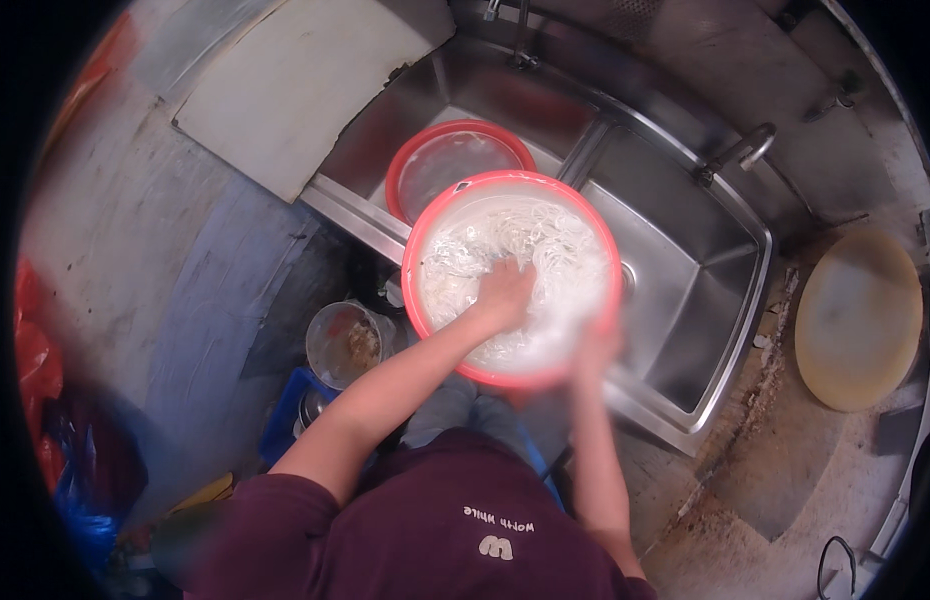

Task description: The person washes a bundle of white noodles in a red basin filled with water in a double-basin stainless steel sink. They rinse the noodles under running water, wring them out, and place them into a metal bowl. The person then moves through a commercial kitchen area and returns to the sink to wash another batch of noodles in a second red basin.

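A round basin with a red rim (510, 177) rests over the front edge of the sink, before my body. It is filled with a tangle of pale, translucent noodle-like strands (544, 232). My left hand (508, 289) reaches down into the strands near the middle, its fingertips partly hidden among them. My right hand (598, 345) is at the basin's right rim and looks closed around it, though motion blurs it. A second red-rimmed round container (465, 161) sits in the left sink bowl, partly covered by the basin.
The right bowl of the steel sink (652, 225) has a curved faucet (742, 154) behind it. A pale board (307, 90) covers part of the left side. A yellowish round lid or board (859, 319) stands at the right. A plastic bucket (341, 345) and blue crate (289, 412) are below left.
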